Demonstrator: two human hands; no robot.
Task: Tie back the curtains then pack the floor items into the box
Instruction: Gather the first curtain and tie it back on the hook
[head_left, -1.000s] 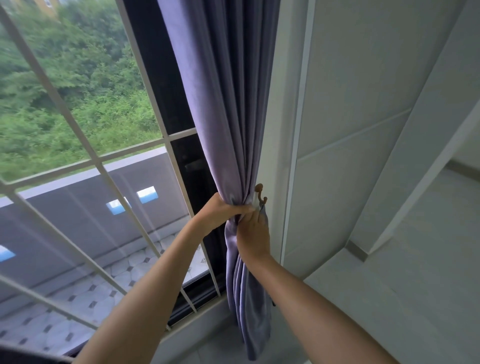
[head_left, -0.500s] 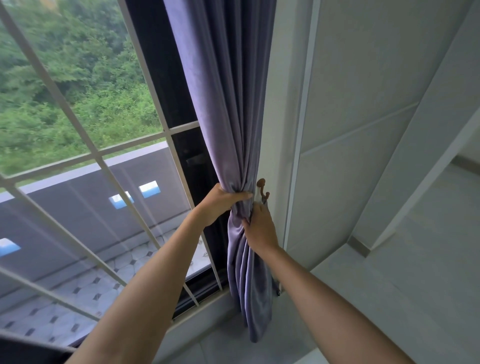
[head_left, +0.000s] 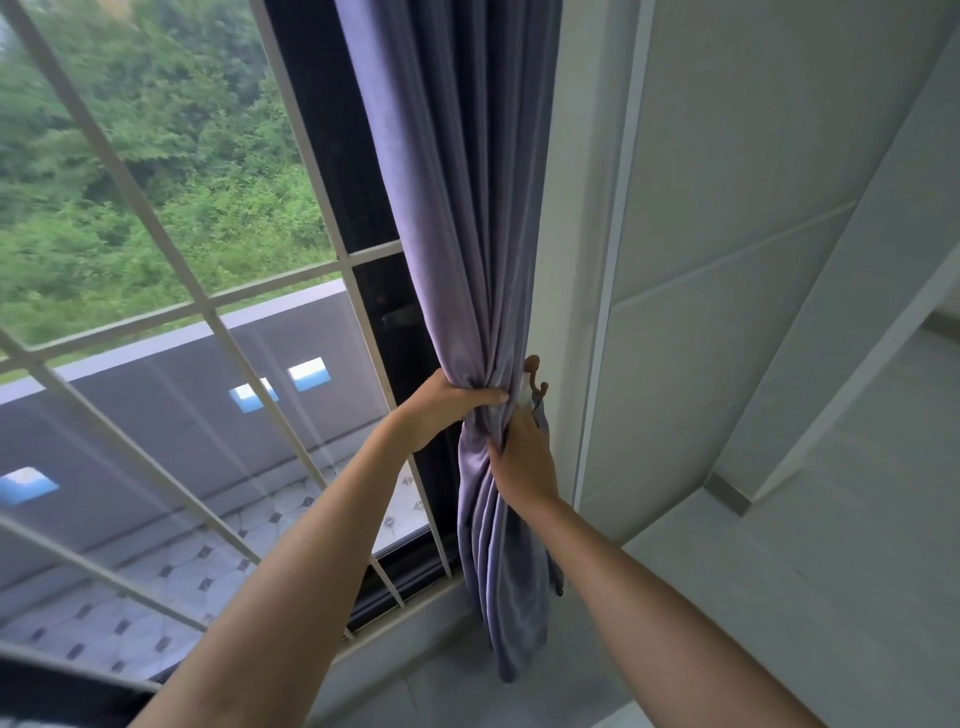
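A purple curtain (head_left: 457, 218) hangs gathered into a narrow bunch along the right side of the window. My left hand (head_left: 441, 410) clamps round the bunch from the left at waist height. My right hand (head_left: 522, 457) presses on the folds just below and to the right, fingers curled into the cloth. A small brown wall hook (head_left: 535, 374) sticks out of the white frame right beside the bunch, just above my right hand. A grey strip of cloth (head_left: 540, 415) hangs from the hook behind my right hand; most of it is hidden.
A window with white bars (head_left: 208, 312) fills the left, trees and a tiled balcony beyond. A white panelled wall (head_left: 727, 260) stands to the right of the curtain. Pale floor tiles (head_left: 831, 571) spread at the lower right. A low sill runs under the window.
The view has shifted slightly. My left hand has tightened higher on the bunch, and my right hand has slid a little lower and further round the folds.
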